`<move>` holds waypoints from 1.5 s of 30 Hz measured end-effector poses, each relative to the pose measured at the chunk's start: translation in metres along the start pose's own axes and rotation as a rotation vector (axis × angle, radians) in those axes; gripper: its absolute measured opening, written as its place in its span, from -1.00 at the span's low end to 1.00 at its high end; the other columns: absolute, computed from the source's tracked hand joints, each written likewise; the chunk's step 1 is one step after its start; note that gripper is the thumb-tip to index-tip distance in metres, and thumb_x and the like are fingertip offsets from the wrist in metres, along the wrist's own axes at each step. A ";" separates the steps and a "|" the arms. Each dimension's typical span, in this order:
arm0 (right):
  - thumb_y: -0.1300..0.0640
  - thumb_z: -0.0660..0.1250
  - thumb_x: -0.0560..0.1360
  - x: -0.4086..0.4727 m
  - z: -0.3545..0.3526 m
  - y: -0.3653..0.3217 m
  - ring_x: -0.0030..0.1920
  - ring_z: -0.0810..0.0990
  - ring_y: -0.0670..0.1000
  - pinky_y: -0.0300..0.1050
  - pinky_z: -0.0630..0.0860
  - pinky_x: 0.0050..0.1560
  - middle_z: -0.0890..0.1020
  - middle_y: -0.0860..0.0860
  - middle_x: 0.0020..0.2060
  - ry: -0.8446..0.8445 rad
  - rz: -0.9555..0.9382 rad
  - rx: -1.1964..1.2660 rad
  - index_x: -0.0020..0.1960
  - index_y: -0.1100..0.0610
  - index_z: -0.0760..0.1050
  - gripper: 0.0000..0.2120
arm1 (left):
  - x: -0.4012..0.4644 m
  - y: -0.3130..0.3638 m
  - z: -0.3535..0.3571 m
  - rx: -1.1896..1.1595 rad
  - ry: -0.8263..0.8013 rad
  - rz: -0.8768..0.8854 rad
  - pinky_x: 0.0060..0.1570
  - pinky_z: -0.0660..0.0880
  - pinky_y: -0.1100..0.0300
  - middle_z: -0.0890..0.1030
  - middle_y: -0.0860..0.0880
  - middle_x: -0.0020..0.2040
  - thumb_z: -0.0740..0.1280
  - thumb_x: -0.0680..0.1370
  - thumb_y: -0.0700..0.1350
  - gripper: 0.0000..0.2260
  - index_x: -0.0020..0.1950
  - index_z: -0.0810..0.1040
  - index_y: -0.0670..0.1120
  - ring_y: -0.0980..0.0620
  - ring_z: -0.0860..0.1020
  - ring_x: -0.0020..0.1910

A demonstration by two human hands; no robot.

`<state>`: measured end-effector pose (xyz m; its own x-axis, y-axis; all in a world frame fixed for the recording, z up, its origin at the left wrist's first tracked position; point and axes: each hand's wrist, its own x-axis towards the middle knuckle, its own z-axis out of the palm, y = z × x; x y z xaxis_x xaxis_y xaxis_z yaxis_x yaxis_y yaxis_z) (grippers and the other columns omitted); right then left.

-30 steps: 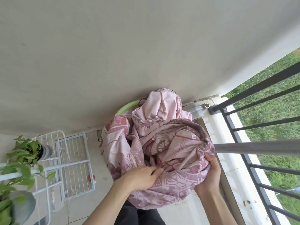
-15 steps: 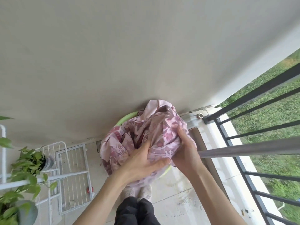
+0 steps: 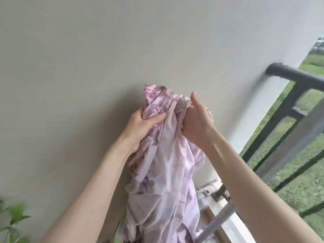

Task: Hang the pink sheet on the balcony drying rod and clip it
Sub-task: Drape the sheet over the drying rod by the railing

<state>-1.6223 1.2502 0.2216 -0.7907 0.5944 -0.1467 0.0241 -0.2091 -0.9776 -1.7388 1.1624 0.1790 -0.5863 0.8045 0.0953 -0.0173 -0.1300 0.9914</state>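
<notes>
Head cam: you've got the pink sheet bunched up and raised in front of the beige wall, w/ the rest of it hanging down between your forearms toward the bottom edge of the view. Your left hand grips the bunch from the left side, thumb pressed across the fabric and fingers curled behind it. Your right hand clutches the fabric from the right; thumb sticks up, fingers wrapped into the folds, mostly hidden by cloth. Both hands sit close together at the top of the bunch, approx. level w/ each other. The sheet isn't over the grey drying rod, which runs diagonally at lower right, just beside the hanging cloth; can't tell if they touch. Dark balcony railing is at right, blurred, grass beyond it. Green plant leaves show at bottom left.
</notes>
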 end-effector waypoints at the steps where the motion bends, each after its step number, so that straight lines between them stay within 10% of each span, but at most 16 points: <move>1: -0.16 -0.19 0.60 -0.002 0.000 -0.017 0.00 0.55 0.03 -0.34 0.47 -0.21 0.56 0.14 0.04 0.048 -0.027 0.154 0.36 0.29 0.29 -0.37 | 0.006 0.022 0.005 -0.017 -0.015 0.039 0.01 0.55 0.13 0.68 0.00 -0.09 0.42 0.42 -0.22 -0.79 0.04 0.58 -0.08 0.04 0.64 -0.07; 6: -0.11 -0.09 0.60 -0.028 -0.011 -0.117 -0.48 0.59 -0.11 -0.40 0.41 -0.54 0.64 0.02 -0.45 -0.045 -0.241 0.166 0.11 0.27 0.42 -0.49 | 0.023 0.127 0.037 -0.046 -0.113 0.232 0.03 0.55 0.09 0.68 -0.05 -0.09 0.40 0.44 -0.21 -0.85 -0.01 0.58 -0.06 0.01 0.65 -0.10; 14: 0.09 0.04 0.56 -0.132 -0.019 -0.243 -0.28 0.57 0.01 -0.21 0.52 -0.26 0.57 0.07 -0.27 0.087 -0.498 -0.010 -0.06 0.26 0.47 -0.69 | -0.003 0.265 0.109 -0.072 -0.211 0.565 -0.17 0.56 0.26 0.69 0.03 -0.18 0.39 0.46 -0.12 -0.93 -0.09 0.63 -0.01 0.09 0.65 -0.17; 18: 0.11 0.07 0.58 -0.186 -0.031 -0.256 -0.65 0.45 -0.10 -0.35 0.35 -0.61 0.48 -0.03 -0.65 0.171 -0.495 -0.086 -0.57 0.16 0.47 -0.43 | -0.028 0.282 0.134 -0.092 -0.315 0.602 -0.26 0.52 0.34 0.69 0.10 -0.22 0.37 0.47 -0.07 -0.95 -0.10 0.62 0.04 0.14 0.65 -0.20; 28: -0.06 0.12 0.56 -0.245 -0.056 -0.215 -0.21 0.49 0.01 -0.04 0.43 -0.01 0.52 0.02 -0.22 0.446 -0.361 -0.038 0.01 0.21 0.41 -0.67 | -0.042 0.246 0.176 -0.121 -0.605 0.340 0.02 0.53 0.12 0.68 -0.05 0.00 0.35 0.47 0.02 -0.72 0.15 0.57 -0.02 0.00 0.64 -0.02; 33: 0.01 0.16 0.57 -0.260 -0.074 -0.187 -0.46 0.52 -0.02 -0.15 0.46 -0.27 0.56 0.02 -0.50 0.535 -0.266 0.047 -0.16 0.20 0.44 -0.72 | -0.060 0.220 0.191 -0.045 -0.687 0.291 -0.06 0.56 0.21 0.67 -0.05 -0.03 0.31 0.52 -0.06 -0.85 0.04 0.58 -0.05 0.06 0.64 -0.09; 37: 0.10 0.21 0.56 -0.269 -0.083 -0.175 -0.15 0.58 0.10 0.05 0.44 0.22 0.60 0.16 -0.15 0.621 -0.221 -0.016 0.00 0.26 0.46 -0.79 | -0.060 0.213 0.199 0.033 -0.675 0.303 0.06 0.54 0.11 0.65 -0.11 0.01 0.34 0.50 -0.05 -0.80 0.07 0.59 -0.09 -0.02 0.62 -0.01; 45: 0.21 0.23 0.54 -0.359 -0.098 -0.207 -0.31 0.58 0.07 -0.04 0.54 -0.18 0.59 0.11 -0.32 0.745 -0.445 -0.050 -0.21 0.22 0.47 -0.84 | -0.098 0.250 0.258 -0.159 -0.694 0.366 0.14 0.52 0.05 0.68 -0.11 -0.03 0.48 0.37 0.01 -0.68 0.04 0.64 -0.14 -0.05 0.63 0.01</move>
<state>-1.2838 1.1560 0.4620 -0.1272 0.9700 0.2072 -0.1515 0.1875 -0.9705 -1.4764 1.2003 0.4405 0.0598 0.8651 0.4981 -0.0671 -0.4944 0.8667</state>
